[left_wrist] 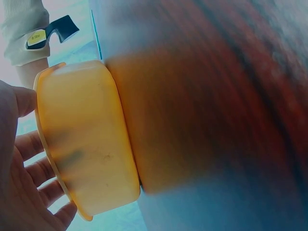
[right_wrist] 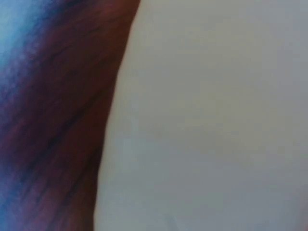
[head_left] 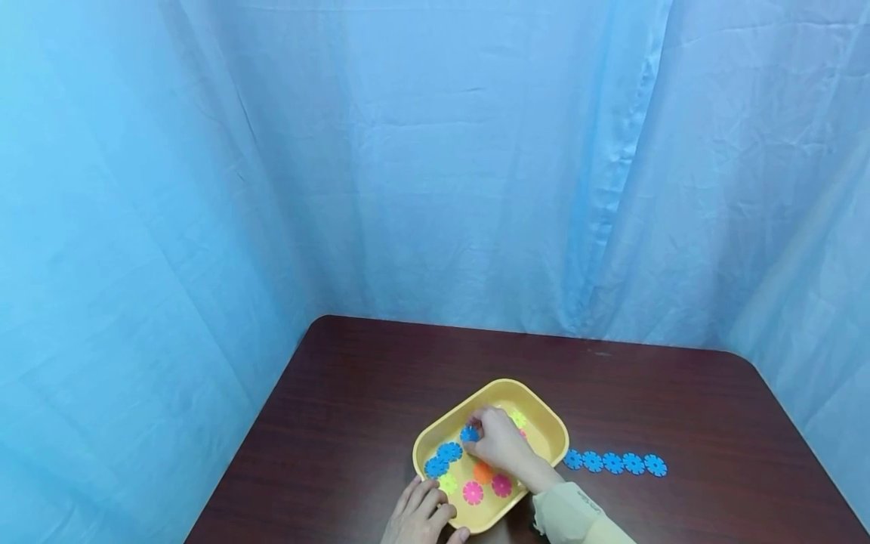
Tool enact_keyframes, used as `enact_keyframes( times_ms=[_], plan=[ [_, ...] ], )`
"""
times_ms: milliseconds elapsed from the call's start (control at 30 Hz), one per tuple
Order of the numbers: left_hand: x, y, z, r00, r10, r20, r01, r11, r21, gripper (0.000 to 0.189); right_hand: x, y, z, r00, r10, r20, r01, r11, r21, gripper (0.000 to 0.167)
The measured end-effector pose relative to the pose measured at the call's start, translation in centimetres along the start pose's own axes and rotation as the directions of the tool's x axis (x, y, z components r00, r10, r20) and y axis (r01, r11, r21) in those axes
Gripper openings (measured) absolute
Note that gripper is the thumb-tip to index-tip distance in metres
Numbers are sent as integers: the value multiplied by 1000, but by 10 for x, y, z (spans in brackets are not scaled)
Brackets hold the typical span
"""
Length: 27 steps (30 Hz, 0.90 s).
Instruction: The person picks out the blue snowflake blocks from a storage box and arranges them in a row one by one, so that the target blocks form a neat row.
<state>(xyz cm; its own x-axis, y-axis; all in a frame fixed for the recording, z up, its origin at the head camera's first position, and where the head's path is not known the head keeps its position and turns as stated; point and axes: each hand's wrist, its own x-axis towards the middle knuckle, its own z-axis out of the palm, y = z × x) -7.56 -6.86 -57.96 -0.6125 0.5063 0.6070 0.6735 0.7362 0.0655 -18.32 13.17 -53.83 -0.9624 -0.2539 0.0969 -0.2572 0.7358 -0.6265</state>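
Note:
A yellow plastic basin [head_left: 506,387] holds blue, pink, orange and yellow-green snowflake discs. Inside it, the right hand [head_left: 501,442] pinches a blue snowflake disc [head_left: 469,434] between thumb and fingers. Just left of that hand lie overlapping blue discs [head_left: 448,451]. The left hand [head_left: 420,515] holds the basin's near-left rim, its fingers hooked over the edge. In the left wrist view, the left hand's fingers [left_wrist: 41,169] reach over the rim, with dark shadows showing through the basin wall [left_wrist: 91,139]. A pale sleeve [right_wrist: 207,115] covers most of the right wrist view, hiding the right hand there.
Right of the basin, several blue snowflake discs [head_left: 612,463] form a straight row on the dark brown table [head_left: 360,363]. Pale blue curtains [head_left: 435,166] hang around the table's back and sides. A dark strap [left_wrist: 60,31] crosses the right sleeve.

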Motion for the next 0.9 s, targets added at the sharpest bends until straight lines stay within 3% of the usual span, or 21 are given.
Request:
enact_keyframes(
  times_ms=[200,467,900],
  plan=[
    [-1,-1,2,1000,1,-12,-1,1000,-2,27,0,-5,-6,999,32,21,-32,999,-2,25],
    [-2,-2,5,998,19,-67,-19,1000,8,29,0,-9,-13,1000,4,9,-4,1000,13,24],
    [-1,-1,4,998,19,-64,-19,1000,3,29,-8,-15,-30,998,33,-45,-32,999,32,26]
  ],
)
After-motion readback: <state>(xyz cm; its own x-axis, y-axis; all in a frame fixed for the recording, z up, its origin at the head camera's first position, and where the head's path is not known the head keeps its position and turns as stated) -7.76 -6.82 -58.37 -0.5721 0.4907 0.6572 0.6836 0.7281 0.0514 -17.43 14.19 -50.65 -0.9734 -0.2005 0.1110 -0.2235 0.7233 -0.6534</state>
